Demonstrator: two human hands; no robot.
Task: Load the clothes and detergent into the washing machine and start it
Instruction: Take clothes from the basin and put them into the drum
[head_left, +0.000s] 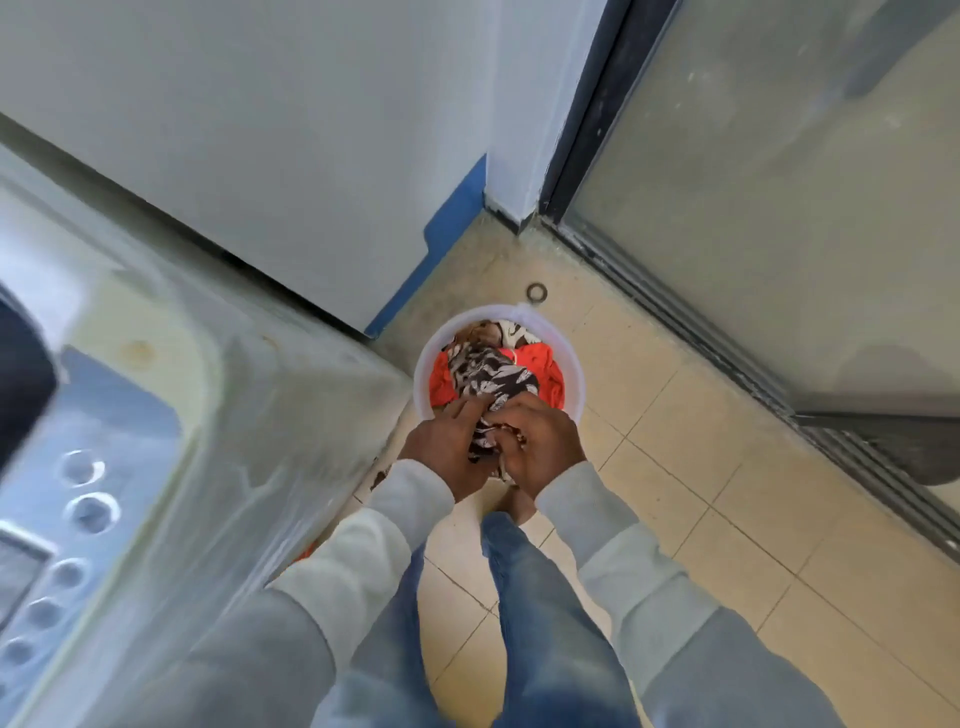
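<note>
A white bucket (574, 382) stands on the tiled floor right of the washing machine (171, 415). It holds a black-and-white patterned cloth (493, 376) lying over an orange garment (537, 358). My left hand (444, 449) and my right hand (545, 439) are at the bucket's near rim, and both grip the near end of the patterned cloth. The machine's control panel with round buttons (83, 499) shows at the far left, blurred. No detergent is in view.
A white wall with a blue base strip (447, 228) runs behind the machine. A glass sliding door with a metal floor track (727, 358) is on the right. A small round floor drain (536, 292) lies just beyond the bucket.
</note>
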